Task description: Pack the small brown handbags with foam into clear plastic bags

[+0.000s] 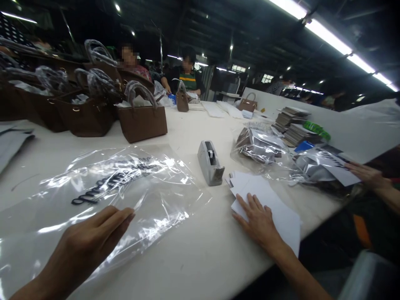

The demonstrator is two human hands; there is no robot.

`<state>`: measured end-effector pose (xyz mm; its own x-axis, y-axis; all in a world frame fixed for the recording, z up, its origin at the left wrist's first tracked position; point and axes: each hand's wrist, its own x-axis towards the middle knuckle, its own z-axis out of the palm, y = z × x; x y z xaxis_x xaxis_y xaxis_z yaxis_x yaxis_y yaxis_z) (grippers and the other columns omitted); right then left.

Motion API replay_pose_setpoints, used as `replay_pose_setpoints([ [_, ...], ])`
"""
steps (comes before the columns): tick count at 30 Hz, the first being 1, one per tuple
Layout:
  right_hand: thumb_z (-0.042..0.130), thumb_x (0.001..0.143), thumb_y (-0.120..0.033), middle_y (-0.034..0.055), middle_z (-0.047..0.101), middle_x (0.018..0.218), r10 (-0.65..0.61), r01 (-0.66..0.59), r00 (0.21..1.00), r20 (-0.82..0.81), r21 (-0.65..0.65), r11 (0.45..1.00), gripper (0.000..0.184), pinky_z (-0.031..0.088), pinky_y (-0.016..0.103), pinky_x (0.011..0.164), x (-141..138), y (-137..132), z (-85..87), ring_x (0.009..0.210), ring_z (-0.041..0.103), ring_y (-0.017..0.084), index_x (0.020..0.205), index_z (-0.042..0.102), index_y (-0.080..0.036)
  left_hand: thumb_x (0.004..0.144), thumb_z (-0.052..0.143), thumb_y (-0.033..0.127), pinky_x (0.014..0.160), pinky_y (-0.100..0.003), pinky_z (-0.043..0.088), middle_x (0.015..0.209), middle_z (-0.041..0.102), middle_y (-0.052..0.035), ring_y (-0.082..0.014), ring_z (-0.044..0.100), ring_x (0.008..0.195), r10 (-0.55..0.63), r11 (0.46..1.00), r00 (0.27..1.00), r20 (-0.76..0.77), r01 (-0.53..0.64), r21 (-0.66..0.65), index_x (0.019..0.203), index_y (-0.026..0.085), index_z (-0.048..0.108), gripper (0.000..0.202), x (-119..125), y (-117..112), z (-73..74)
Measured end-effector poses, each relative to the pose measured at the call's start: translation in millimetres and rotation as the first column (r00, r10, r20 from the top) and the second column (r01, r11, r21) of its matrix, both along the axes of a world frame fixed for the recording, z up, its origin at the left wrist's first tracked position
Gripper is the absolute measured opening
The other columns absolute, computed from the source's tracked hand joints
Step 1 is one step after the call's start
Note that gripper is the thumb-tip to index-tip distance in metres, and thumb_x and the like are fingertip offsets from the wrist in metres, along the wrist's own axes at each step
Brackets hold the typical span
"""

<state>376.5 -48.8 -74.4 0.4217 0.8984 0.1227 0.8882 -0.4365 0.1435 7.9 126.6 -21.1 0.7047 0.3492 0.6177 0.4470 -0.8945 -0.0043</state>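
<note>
Landmark: The grey tape dispenser stands on the white table in front of you; all positions below are taken from it.
Left hand: Your left hand is to the left of the dispenser and nearer you, over the plastic bag. Your thumb and fingers are together; whether they pinch film, you cannot tell from this view.
Plastic bag: The clear plastic bag lies flat to the left of the dispenser, with dark lettering across it.
Right hand: Your right hand is to the right of the dispenser and nearer you, palm down, fingers apart, resting on the paper.
Paper: The white sheets lie loosely stacked under your right hand, just beside the dispenser's near end.
Wrapped item: A plastic-wrapped package lies to the right of the dispenser.
Handbags: A brown handbag stands beyond the dispenser, to its left; more handbags crowd farther left.
Boards: Stacked boards lie beyond the dispenser, to its right.
Co-worker: Another person's hand, far right of the dispenser, touches a pale sheet.
</note>
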Motion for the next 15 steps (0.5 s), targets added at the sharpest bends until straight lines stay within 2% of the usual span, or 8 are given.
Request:
replay_pose_setpoints([
  [2, 0.042, 0.085, -0.045, 0.0152, 0.021, 0.143, 0.028, -0.029, 0.999, -0.017, -0.065, 0.997, 0.052, 0.034, 0.057, 0.086, 3, 3, 4.2, 0.127, 0.026, 0.036, 0.135, 0.03, -0.033, 0.083, 0.056, 0.024, 0.048, -0.019, 0.047, 0.083, 0.064, 0.001, -0.0106, 0.062, 0.064, 0.009, 1.0, 1.0, 0.008, -0.008, -0.018, 0.101, 0.024, 0.057, 0.018, -1, 0, -2.4],
  [4, 0.048, 0.083, -0.042, 0.0126, 0.01, 0.146, 0.056, -0.063, 0.997, -0.058, -0.124, 0.99, 0.053, 0.037, 0.056, 0.083, 7, 6, 8.7, 0.127, 0.025, 0.039, 0.133, 0.033, -0.035, 0.082, 0.057, 0.024, 0.051, -0.019, 0.049, 0.084, 0.065, 0.0024, -0.0109, 0.062, 0.066, 0.008, 0.999, 1.0, 0.026, -0.007, -0.037, 0.103, 0.026, 0.057, 0.021, -1, 1, -4.6],
  [6, 0.055, 0.079, -0.04, 0.0106, 0.01, 0.147, 0.066, -0.084, 0.991, -0.119, -0.154, 0.984, 0.055, 0.041, 0.054, 0.081, 11, 9, 12.7, 0.126, 0.027, 0.039, 0.13, 0.038, -0.034, 0.082, 0.056, 0.025, 0.05, -0.019, 0.049, 0.084, 0.065, 0.0037, -0.0113, 0.063, 0.067, 0.003, 0.999, 0.999, 0.043, -0.001, -0.046, 0.105, 0.029, 0.057, 0.023, 0, 2, -6.1],
  [8, 0.062, 0.073, -0.039, 0.0109, 0.015, 0.146, 0.081, -0.107, 0.98, -0.184, -0.138, 0.985, 0.059, 0.043, 0.05, 0.083, 15, 11, 17.1, 0.126, 0.028, 0.037, 0.128, 0.042, -0.029, 0.082, 0.055, 0.024, 0.049, -0.019, 0.048, 0.082, 0.065, 0.0037, -0.0114, 0.062, 0.065, 0.002, 0.999, 0.999, 0.05, 0.0, -0.044, 0.104, 0.03, 0.057, 0.023, 0, 2, -6.4],
  [11, 0.063, 0.072, -0.037, 0.0128, 0.023, 0.143, 0.152, -0.169, 0.951, -0.269, -0.041, 0.985, 0.057, 0.044, 0.041, 0.087, 23, 7, 29.5, 0.121, 0.039, 0.031, 0.124, 0.046, -0.023, 0.082, 0.056, 0.023, 0.05, -0.018, 0.048, 0.079, 0.065, 0.0017, -0.0102, 0.061, 0.062, -0.02, 0.999, 0.998, 0.06, 0.023, -0.047, 0.099, 0.025, 0.058, 0.017, 0, 2, -4.7],
  [13, 0.054, 0.079, -0.036, 0.0141, 0.039, 0.134, 0.179, -0.172, 0.943, -0.28, 0.05, 0.984, 0.047, 0.046, 0.038, 0.082, 29, -3, 41.3, 0.107, 0.053, 0.027, 0.122, 0.047, -0.021, 0.082, 0.056, 0.022, 0.053, -0.018, 0.048, 0.079, 0.064, 0.0004, -0.0096, 0.06, 0.061, -0.016, 0.998, 0.997, 0.071, 0.02, -0.063, 0.098, 0.023, 0.057, 0.016, -1, 2, -3.0],
  [15, 0.044, 0.085, -0.037, 0.0119, 0.059, 0.11, 0.143, -0.071, 0.957, -0.251, 0.276, 0.959, 0.04, 0.046, 0.035, 0.073, 33, -16, 50.5, 0.086, 0.062, 0.023, 0.12, 0.052, -0.019, 0.082, 0.057, 0.02, 0.054, -0.018, 0.046, 0.077, 0.063, -0.0005, -0.0088, 0.058, 0.06, 0.003, 0.997, 0.997, 0.075, 0.003, -0.074, 0.099, 0.021, 0.057, 0.017, -3, 1, -1.1],
])
